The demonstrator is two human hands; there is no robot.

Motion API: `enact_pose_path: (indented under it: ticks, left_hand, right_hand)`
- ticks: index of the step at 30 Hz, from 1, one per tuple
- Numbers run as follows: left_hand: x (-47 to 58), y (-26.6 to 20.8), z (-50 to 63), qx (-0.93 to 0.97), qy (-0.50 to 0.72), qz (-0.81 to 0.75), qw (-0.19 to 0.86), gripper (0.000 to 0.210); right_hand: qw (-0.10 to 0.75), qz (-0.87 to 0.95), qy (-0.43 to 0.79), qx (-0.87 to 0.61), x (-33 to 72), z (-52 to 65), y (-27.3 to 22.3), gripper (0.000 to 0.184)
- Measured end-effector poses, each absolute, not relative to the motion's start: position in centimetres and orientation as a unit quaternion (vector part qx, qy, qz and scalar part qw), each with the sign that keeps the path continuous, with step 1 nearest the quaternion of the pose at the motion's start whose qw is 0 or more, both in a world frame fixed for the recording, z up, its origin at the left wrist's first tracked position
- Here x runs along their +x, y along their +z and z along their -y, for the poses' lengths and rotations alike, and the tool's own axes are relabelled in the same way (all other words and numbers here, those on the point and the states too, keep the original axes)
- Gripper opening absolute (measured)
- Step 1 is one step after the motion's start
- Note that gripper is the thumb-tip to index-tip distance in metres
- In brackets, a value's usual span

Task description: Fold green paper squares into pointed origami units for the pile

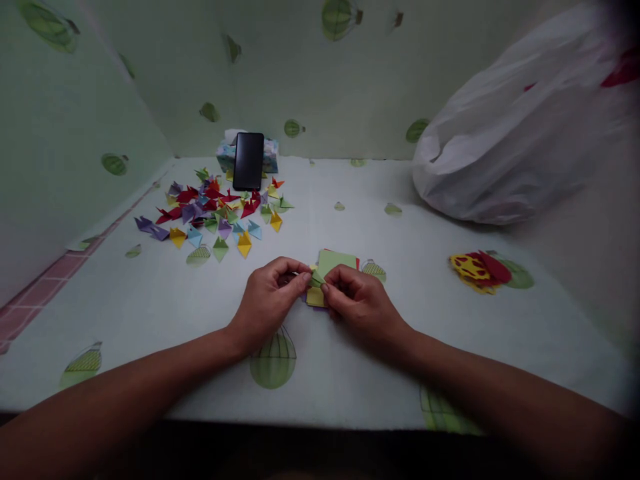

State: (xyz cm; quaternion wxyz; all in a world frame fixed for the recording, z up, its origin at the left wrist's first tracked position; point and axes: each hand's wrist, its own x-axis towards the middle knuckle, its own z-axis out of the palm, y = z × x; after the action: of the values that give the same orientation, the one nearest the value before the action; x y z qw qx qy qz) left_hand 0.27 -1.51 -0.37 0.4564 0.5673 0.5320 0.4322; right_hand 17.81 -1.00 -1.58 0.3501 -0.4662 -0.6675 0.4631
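Between my two hands is a small folded piece of green paper (317,279), partly covered by fingers. My left hand (277,290) pinches its left end between thumb and forefinger. At its right end, my right hand (361,300) grips it with thumb and curled fingers. Under and behind the hands lies a stack of square paper sheets (337,260), green on top with red, yellow and purple edges showing. Farther back on the left, several folded paper pieces (215,207) in red, purple, yellow, green and blue lie in a loose pile.
A black phone (249,161) leans upright against a tissue box (226,157) behind the pile. To the right lie red and yellow cut-out shapes (480,270). A large white plastic bag (495,140) bulges at the back right. Walls close in the white table (350,373).
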Motion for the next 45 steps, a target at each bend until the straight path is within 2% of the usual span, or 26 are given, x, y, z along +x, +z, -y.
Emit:
enact_pose_path:
  ticks: [7, 14, 21, 26, 33, 45]
  left_hand:
    - [0.25, -0.39, 1.38, 0.572, 0.425, -0.522, 0.469, 0.013]
    - [0.34, -0.19, 1.38, 0.502, 0.421, -0.536, 0.532, 0.017]
    - [0.44, -0.28, 1.43, 0.493, 0.428, -0.536, 0.535, 0.016]
    - [0.41, -0.13, 1.49, 0.502, 0.425, -0.545, 0.519, 0.015]
    - [0.31, -0.21, 1.37, 0.513, 0.423, -0.544, 0.512, 0.018]
    - [0.23, -0.56, 1.35, 0.52, 0.439, -0.537, 0.498, 0.017]
  right_hand:
    - [0.329, 0.697, 0.443, -0.457, 17.86, 1.13, -1.34, 0.017]
    - [0.33, 0.646, 0.526, -0.443, 17.8, 0.89, -1.08, 0.015]
    - [0.346, 0.608, 0.567, -0.436, 17.69, 0.89, -1.27, 0.01]
    - [0.343, 0.631, 0.532, -0.449, 17.7, 0.93, -1.35, 0.007]
    - [0.35, 0.679, 0.463, -0.45, 17.7, 1.01, -1.27, 0.012]
    - [0.352, 0.596, 0.575, -0.436, 17.82, 0.82, -1.11, 0.008]
